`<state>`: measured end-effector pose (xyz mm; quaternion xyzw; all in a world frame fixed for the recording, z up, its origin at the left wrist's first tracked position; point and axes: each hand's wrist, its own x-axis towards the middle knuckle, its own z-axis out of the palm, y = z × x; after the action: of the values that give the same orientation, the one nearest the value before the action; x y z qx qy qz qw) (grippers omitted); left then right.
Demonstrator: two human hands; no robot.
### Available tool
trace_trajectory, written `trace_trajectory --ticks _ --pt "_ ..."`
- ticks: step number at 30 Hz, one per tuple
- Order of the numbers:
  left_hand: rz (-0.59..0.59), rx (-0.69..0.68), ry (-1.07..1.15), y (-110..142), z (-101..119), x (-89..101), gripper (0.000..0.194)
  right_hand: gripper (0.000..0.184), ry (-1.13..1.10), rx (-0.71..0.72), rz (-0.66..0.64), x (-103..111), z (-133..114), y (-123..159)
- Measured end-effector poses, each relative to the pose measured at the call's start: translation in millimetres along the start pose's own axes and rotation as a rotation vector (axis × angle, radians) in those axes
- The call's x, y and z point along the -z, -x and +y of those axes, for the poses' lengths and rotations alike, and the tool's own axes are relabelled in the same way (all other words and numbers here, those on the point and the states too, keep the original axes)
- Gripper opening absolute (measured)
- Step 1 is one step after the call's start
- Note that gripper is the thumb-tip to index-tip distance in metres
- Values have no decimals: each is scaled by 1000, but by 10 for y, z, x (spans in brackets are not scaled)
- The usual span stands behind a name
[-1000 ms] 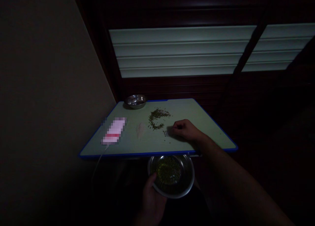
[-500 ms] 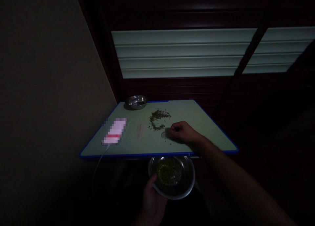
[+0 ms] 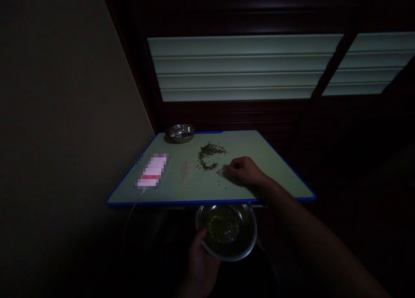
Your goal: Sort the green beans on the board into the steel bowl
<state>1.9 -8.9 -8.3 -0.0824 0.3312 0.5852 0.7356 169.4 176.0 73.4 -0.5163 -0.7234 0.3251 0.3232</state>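
Observation:
My left hand point(image 3: 202, 259) grips the near left rim of a steel bowl point(image 3: 244, 248), thumb over the edge, below the table's front edge. Small green beans or grains point(image 3: 222, 224) cover the bowl's bottom. Over the table my right hand point(image 3: 244, 170) is closed with its fingers curled together. Just left of its fingertips a small, pale, see-through thing point(image 3: 221, 171) shows; whether the fingers hold it is too dark to see. Beyond that hand, a curved scatter of green beans point(image 3: 205, 153) lies on the tabletop, with some whitish material at its far right side.
The pale green table point(image 3: 259, 146) has a blue rim. A second steel bowl point(image 3: 180, 133) stands at its back left. A blurred-out phone point(image 3: 152, 170) with a white cable point(image 3: 131, 211) lies at the left. A pale patch point(image 3: 187, 170) is near the middle. Louvred doors point(image 3: 240, 68) rise behind.
My right hand has shifted slightly right with its fingers more curled, and the pale see-through thing has also moved right. My left hand keeps the bowl in nearly the same place.

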Motion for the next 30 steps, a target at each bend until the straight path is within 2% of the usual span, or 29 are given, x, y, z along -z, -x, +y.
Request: trace_trajectory --ticks 10,19,23,30 --pt "11 -10 -34 -5 -3 9 31 23 16 0 115 74 44 -33" --pt "39 -13 -63 -6 -2 -10 31 25 -79 38 -48 -36 -15 10" --pt "10 -14 -45 -6 1 -14 31 21 -6 28 7 -31 10 -23" --pt "23 -2 -17 12 4 -32 28 21 34 2 92 1 19 -27"
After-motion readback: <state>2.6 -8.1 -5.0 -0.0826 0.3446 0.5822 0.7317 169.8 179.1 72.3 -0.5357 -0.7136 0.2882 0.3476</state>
